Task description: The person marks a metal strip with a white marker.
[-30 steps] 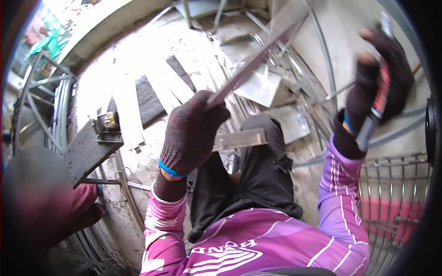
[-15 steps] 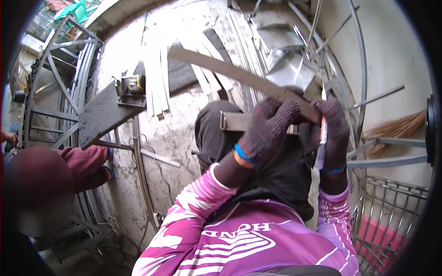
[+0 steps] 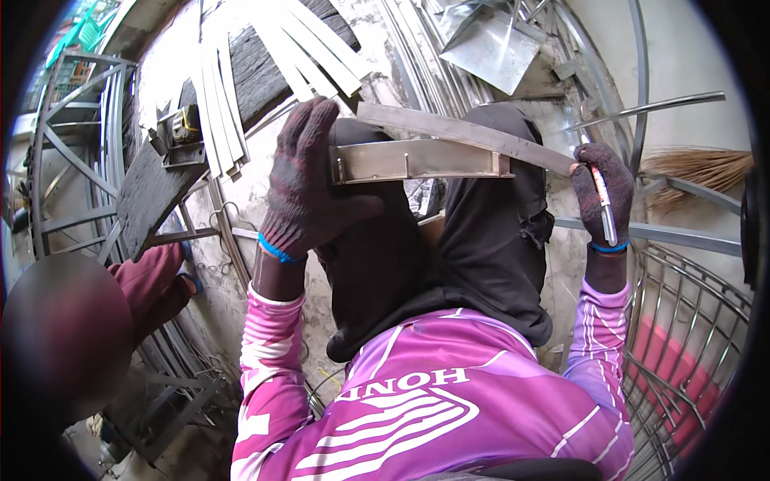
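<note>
A long flat metal strip slants across above my knees. My right hand, in a dark knitted glove, is closed on its right end. The same hand also holds a white and red marker pen, which points down toward the wrist. Just below the strip, a metal channel piece with small upright tabs lies across my thighs. My left hand, gloved too, is beside the channel's left end with its fingers stretched up and thumb apart. Whether it touches the channel, I cannot tell.
A tape measure sits on a dark plank at left. Pale metal strips and a bent metal sheet lie ahead. A metal frame stands far left, near another person. At right are a broom and wire basket.
My left hand has let go of the strip and moved left, opening. My right hand has shifted slightly right with the strip and marker. The strip is lower and the channel more exposed.
</note>
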The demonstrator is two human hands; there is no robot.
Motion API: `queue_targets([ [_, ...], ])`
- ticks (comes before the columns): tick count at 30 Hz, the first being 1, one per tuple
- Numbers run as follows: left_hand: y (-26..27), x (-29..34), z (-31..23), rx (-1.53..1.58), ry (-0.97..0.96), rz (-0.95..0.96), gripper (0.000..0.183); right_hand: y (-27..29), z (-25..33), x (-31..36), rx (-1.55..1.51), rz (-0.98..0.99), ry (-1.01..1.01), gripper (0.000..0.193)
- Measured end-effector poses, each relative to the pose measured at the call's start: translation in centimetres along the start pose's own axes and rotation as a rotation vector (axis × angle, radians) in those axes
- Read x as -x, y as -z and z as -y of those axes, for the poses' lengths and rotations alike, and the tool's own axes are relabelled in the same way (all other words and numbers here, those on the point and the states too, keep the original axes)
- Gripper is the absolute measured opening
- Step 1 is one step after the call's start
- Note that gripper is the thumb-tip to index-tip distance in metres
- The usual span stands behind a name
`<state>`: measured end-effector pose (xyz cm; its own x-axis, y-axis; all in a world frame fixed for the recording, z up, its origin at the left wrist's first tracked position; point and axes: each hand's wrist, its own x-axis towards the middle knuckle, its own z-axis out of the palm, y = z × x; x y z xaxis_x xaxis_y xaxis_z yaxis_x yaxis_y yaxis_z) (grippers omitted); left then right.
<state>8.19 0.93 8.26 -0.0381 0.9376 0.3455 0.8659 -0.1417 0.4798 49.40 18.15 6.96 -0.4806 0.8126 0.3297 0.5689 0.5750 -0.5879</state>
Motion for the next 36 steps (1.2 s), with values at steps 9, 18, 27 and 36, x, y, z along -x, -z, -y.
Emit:
queue_targets([
  [9,-1.8,-1.8,0.4,-0.069,-0.057,-0.049,0.119,-0.5,0.0,-1.6,-0.083,0.094,0.068,0.014],
  [18,-1.8,-2.4,-0.2,-0.017,-0.012,-0.055,0.090,-0.7,-0.5,-3.9,-0.119,0.119,0.176,0.015],
  [27,-1.5,-2.6,-0.1,-0.001,0.005,-0.004,0.058,-0.9,-0.6,-4.6,-0.179,0.170,0.253,0.018],
  [36,-1.4,-2.5,-0.7,-0.003,0.036,0.047,0.060,-0.5,-0.1,-3.9,-0.123,0.075,0.296,0.029],
])
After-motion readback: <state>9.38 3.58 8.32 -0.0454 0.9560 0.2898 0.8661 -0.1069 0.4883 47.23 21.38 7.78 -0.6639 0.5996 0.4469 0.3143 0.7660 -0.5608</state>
